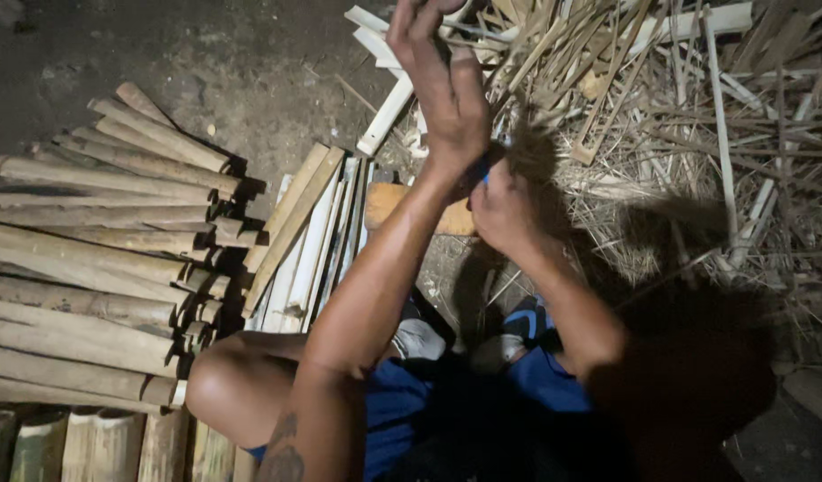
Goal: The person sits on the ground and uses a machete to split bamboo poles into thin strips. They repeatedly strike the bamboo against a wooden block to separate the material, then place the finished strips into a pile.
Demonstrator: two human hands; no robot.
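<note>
Here, the left hand (442, 85) is seen raised above the work, fingers (409, 31) extended and held loosely together, palm turned inward; nothing is gripped in it. Below it, the right hand (500, 207) is curled into a fist around something with a small blue part (488, 171) showing at its top; what the object is cannot be made out, since shadow covers it. The two hands are close, the left wrist nearly touching the right fist.

Just beside the right hand, a short orange-brown wooden block (395, 203) is laid on the dirt ground (250, 71), partly hidden behind the left forearm. Left of the block, a bundle of split pale bamboo slats (308, 241) is set leaning at an angle. Farther left, a stack of round bamboo poles (90, 259) is piled lengthwise, cut ends facing the slats. Along the bottom edge, thicker greenish bamboo sections (90, 446) are noted.

To the right and above the hands, a loose heap of thin bamboo strips and shavings (679, 134) is spread widely. A few flat white slats (384, 112) are lying at the heap's near edge, behind the left hand.

A bare knee (228, 379) and blue shorts (402, 402) are seen at the bottom; a dark shadow is cast over the lower right.
</note>
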